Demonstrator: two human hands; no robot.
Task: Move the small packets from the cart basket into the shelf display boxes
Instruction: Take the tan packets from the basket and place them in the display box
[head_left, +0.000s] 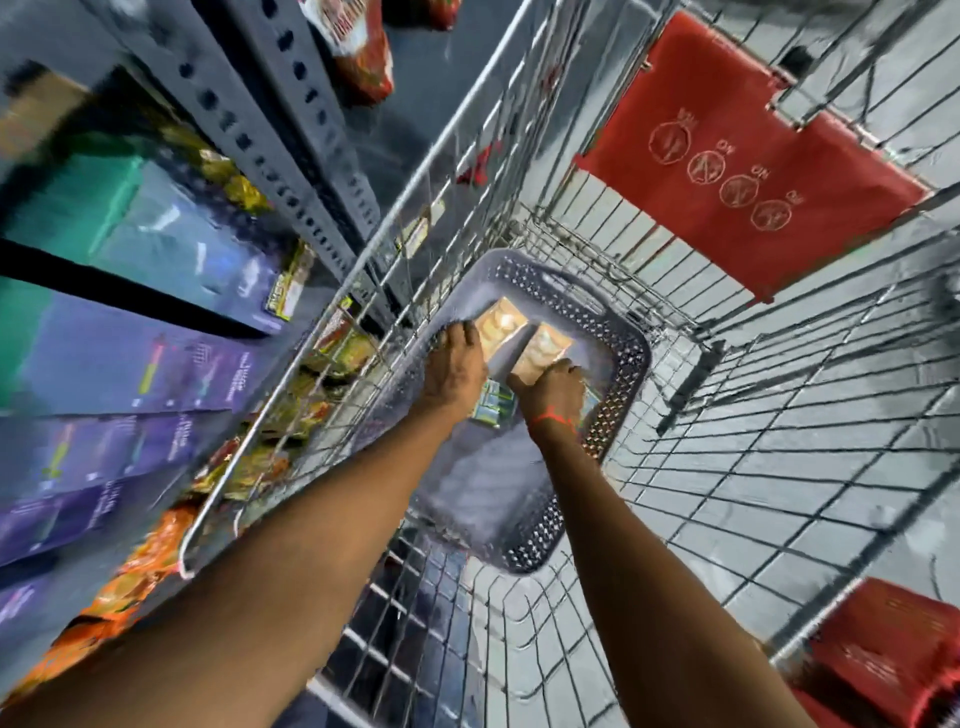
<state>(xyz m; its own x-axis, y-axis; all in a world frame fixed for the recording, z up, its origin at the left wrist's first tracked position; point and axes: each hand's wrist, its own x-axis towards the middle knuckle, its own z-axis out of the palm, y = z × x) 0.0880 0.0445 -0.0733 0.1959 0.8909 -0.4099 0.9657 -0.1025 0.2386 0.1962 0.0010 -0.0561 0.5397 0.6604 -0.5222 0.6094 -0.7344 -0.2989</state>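
Note:
A grey perforated plastic basket (621, 387) sits on the floor of a wire shopping cart (779, 441). Inside it lie small tan packets (545, 345) at the far end and a green-and-white packet (493, 408) between my hands. My left hand (457, 364) reaches down into the basket, its fingers curled at the edge of a tan packet (501, 325). My right hand (553, 389), a red thread on its wrist, presses down on the tan packets, fingers bent. Whether either hand has a firm grip is blurred. Purple display boxes (156, 374) stand on the shelf to the left.
A grey perforated shelf upright (291, 150) runs beside the cart's left wall. Orange and yellow snack packs (150, 561) line the lower shelf. A red child-seat flap (748, 161) hangs at the cart's far end. A red basket (893, 654) stands at lower right.

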